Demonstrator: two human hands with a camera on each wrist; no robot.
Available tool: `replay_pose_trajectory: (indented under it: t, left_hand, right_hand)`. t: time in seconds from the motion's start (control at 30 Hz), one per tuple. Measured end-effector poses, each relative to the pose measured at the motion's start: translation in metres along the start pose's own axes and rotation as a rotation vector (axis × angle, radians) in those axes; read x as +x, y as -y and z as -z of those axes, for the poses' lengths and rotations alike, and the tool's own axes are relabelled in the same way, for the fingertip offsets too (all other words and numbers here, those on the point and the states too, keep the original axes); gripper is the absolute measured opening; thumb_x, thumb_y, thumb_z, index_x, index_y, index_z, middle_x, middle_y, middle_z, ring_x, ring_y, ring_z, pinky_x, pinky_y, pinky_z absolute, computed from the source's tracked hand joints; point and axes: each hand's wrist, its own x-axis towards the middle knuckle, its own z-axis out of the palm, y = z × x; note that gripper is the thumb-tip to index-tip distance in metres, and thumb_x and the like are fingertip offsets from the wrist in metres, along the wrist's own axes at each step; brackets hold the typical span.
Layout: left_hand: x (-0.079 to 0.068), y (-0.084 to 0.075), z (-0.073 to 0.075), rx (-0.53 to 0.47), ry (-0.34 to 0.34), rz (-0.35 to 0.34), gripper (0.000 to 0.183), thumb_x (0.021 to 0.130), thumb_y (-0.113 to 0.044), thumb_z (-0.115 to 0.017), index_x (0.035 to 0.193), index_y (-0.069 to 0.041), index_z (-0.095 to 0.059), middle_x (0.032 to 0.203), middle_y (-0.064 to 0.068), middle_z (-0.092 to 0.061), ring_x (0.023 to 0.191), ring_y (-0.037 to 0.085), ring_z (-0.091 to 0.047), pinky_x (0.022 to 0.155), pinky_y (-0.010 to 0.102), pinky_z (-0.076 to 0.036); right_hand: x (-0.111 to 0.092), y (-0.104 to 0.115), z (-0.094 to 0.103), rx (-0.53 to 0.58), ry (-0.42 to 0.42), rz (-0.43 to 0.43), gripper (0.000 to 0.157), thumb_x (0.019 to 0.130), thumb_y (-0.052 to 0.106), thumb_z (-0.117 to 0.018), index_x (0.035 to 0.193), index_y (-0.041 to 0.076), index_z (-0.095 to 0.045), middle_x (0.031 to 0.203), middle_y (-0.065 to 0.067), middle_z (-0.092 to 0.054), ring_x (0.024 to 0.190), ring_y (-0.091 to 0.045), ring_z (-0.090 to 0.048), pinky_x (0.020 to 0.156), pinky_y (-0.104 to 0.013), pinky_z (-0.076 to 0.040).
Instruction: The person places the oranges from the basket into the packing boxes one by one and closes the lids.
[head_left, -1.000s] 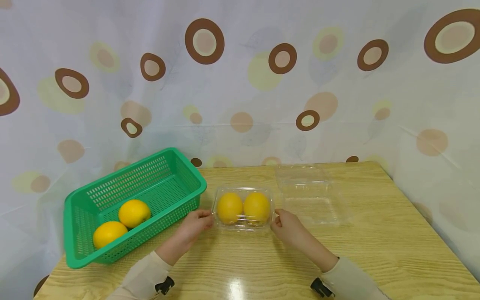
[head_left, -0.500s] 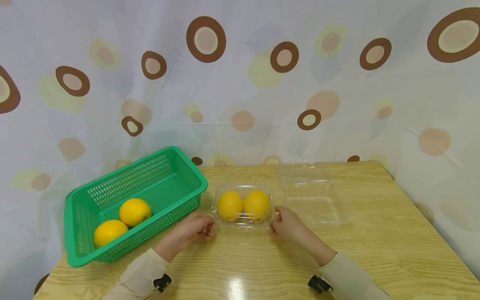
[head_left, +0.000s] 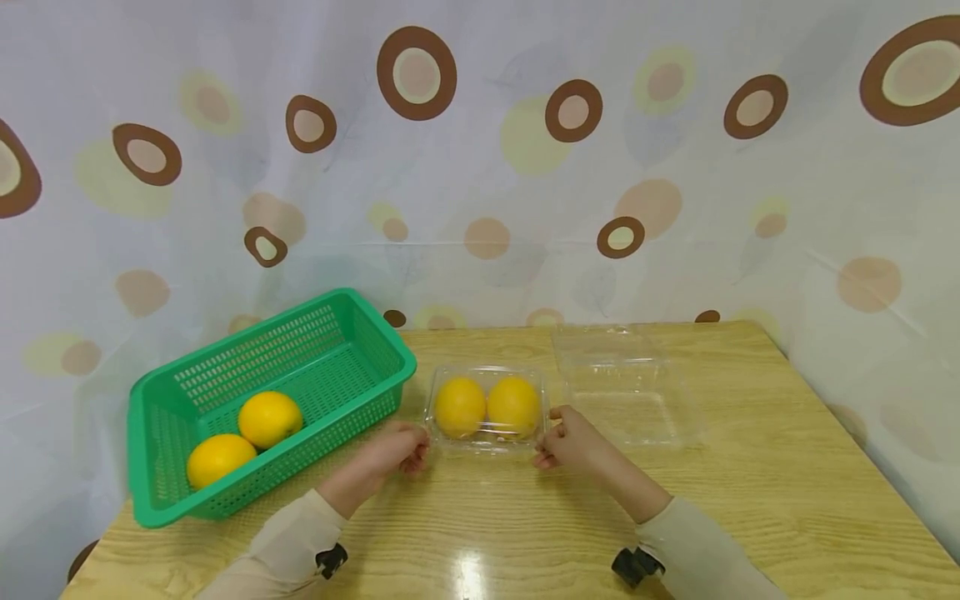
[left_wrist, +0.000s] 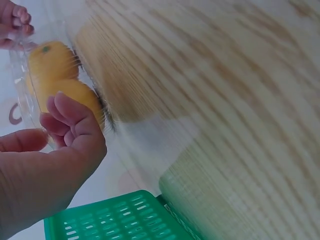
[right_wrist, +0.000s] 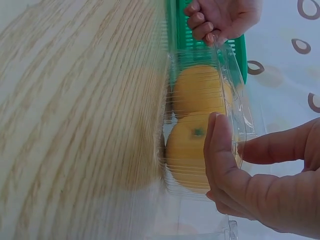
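Observation:
Two oranges (head_left: 513, 408) sit side by side in a clear plastic clamshell box (head_left: 486, 442) with its lid down, in the middle of the table. My left hand (head_left: 393, 450) pinches the rim at the box's near left corner, its other fingers curled. At the near right corner, my right hand (head_left: 573, 442) holds the rim between thumb and fingers. In the right wrist view, the rim (right_wrist: 234, 135) passes between thumb and index finger. The left wrist view shows the left thumb (left_wrist: 27, 140) at the box edge, with both oranges (left_wrist: 54, 60) beyond.
To the left stands a green plastic basket (head_left: 375, 392) with two more oranges (head_left: 270, 419) inside. A second clear clamshell box (head_left: 622, 400) lies open at the back right of the wooden table (head_left: 750, 467). Behind hangs a patterned curtain (head_left: 480, 150).
My left fingers have curled in more at the box corner, and the right fingers have shifted slightly along the near right corner. The box, oranges and basket stay in place.

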Motion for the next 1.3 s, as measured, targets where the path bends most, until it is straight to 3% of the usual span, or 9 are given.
replay_pose_trajectory:
  t: [0.33, 0.77, 1.3]
  left_hand:
    - [0.007, 0.003, 0.003, -0.029, -0.015, 0.024, 0.013, 0.080, -0.004, -0.044, 0.074, 0.004, -0.051, 0.059, 0.003, -0.044, 0.049, 0.011, -0.045, 0.049, 0.023, -0.041]
    - [0.007, -0.001, 0.004, -0.073, -0.050, 0.046, 0.013, 0.080, -0.004, -0.043, 0.073, 0.004, -0.050, 0.059, 0.003, -0.043, 0.050, 0.012, -0.045, 0.050, 0.024, -0.041]
    - [0.006, 0.002, 0.016, -0.071, -0.105, 0.075, 0.017, 0.086, -0.010, -0.042, 0.073, -0.001, -0.049, 0.061, 0.001, -0.045, 0.053, 0.012, -0.047, 0.053, 0.026, -0.042]
  right_hand:
    - [0.008, 0.000, -0.001, 0.007, -0.026, -0.028, 0.046, 0.088, -0.006, -0.042, 0.128, -0.014, -0.020, 0.086, -0.022, -0.057, 0.070, -0.025, -0.062, 0.069, -0.037, -0.050]
    - [0.026, 0.000, -0.002, 0.062, -0.015, -0.012, 0.044, 0.086, -0.008, -0.042, 0.125, -0.014, -0.020, 0.079, -0.023, -0.054, 0.055, -0.015, -0.058, 0.060, -0.033, -0.051]
    - [0.038, 0.010, -0.018, 0.045, -0.021, -0.048, 0.044, 0.085, -0.009, -0.041, 0.125, -0.012, -0.022, 0.079, -0.022, -0.055, 0.052, -0.014, -0.057, 0.059, -0.032, -0.051]
